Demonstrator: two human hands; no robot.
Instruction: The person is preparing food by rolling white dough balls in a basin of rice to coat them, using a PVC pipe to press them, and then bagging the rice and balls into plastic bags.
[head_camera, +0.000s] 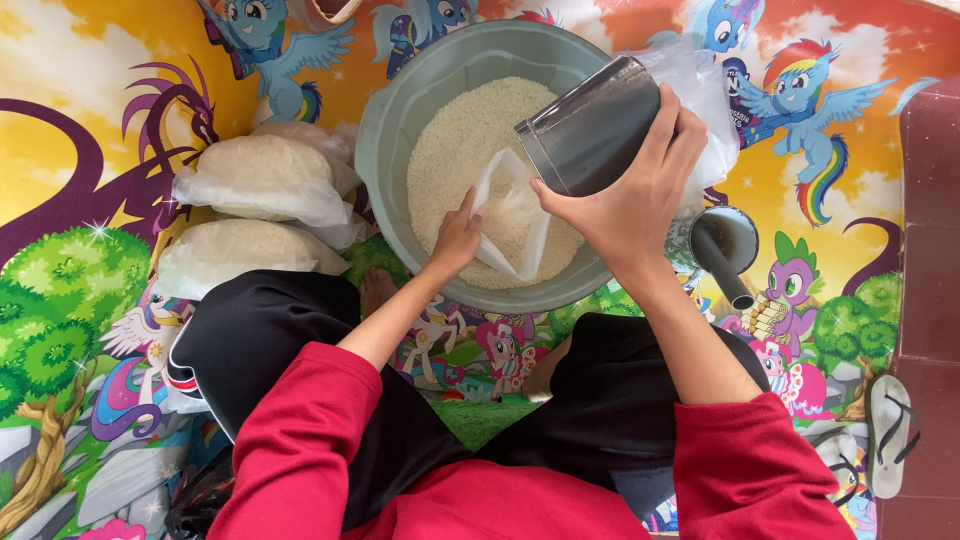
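A grey plastic basin (385, 130) full of white rice (455, 140) stands on the mat in front of me. My right hand (630, 195) grips a dark metal cup (590, 135), tilted with its mouth toward a clear plastic bag (510, 215). My left hand (455, 240) holds that bag open at its edge, over the rice near the basin's front rim. Some rice lies in the bag. Both my arms wear red sleeves.
Two tied bags of rice (265, 175) lie left of the basin, one bag (235, 255) closer to my knee. A metal dipper (725, 245) and loose plastic (700, 90) sit to the right. A sandal (888, 430) rests at the mat's right edge.
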